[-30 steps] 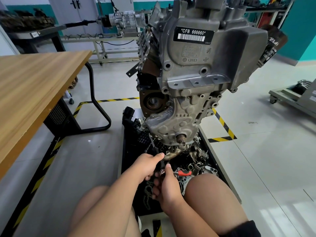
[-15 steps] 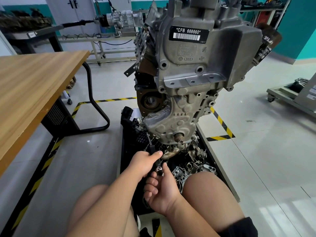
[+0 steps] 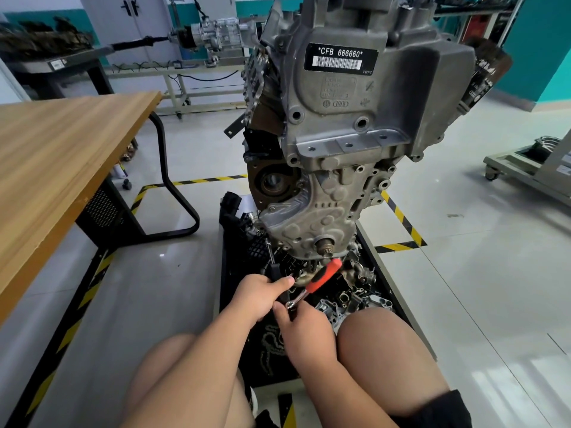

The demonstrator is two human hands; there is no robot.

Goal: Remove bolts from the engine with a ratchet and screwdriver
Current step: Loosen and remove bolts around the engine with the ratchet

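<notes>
- The left hand [image 3: 262, 296] is curled round the black screwdriver [image 3: 273, 268], which is aimed at 12 o'clock under the engine [image 3: 355, 134].
- The ratchet [image 3: 321, 278] is pinched at its head by the right hand [image 3: 304, 325], with its orange handle angled to 1 o'clock.

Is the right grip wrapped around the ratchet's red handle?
No, the right grip holds the ratchet at its metal head end, and the red handle sticks out free toward the engine.

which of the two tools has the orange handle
The ratchet, gripped at its metal head end by the right hand: its handle is orange-red, while the screwdriver in the left hand has a black handle.
</notes>
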